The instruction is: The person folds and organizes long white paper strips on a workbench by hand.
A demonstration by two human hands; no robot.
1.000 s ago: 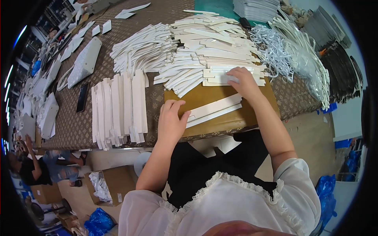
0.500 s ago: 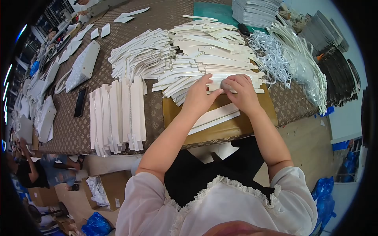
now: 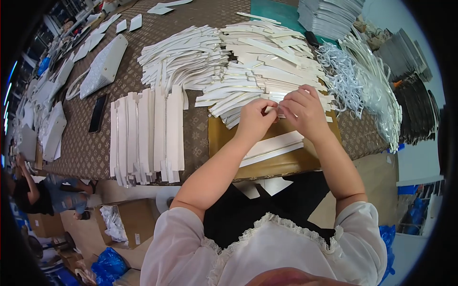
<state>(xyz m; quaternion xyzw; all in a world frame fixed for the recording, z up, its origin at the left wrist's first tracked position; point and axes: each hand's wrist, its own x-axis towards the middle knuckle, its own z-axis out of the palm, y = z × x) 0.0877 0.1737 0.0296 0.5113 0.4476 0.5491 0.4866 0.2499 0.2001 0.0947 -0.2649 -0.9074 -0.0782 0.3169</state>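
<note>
My left hand (image 3: 256, 118) is closed, with thumb and forefinger pinched together over the brown board. Close beside it, my right hand (image 3: 305, 110) has its fingers curled in towards the same spot. A small whitish piece shows between the fingertips, too hidden to name. Just beyond both hands lies a wide pile of pale zipper strips (image 3: 267, 62), its near strips next to my fingers. Below the hands, a cream zipper strip (image 3: 274, 147) rests on the brown board (image 3: 222, 143).
At left lie a row of zipper strips (image 3: 147, 138), a black phone (image 3: 98, 113) and a white bag (image 3: 104, 66). White cords (image 3: 341, 78), a grey stack (image 3: 329, 16) and dark strips (image 3: 415, 109) are at right. Another person (image 3: 36, 193) is at lower left.
My hands have drawn together; the left thumb and forefinger now pinch. The grey roundish thing seen at my right fingers is no longer visible. The whole view has shifted slightly.
</note>
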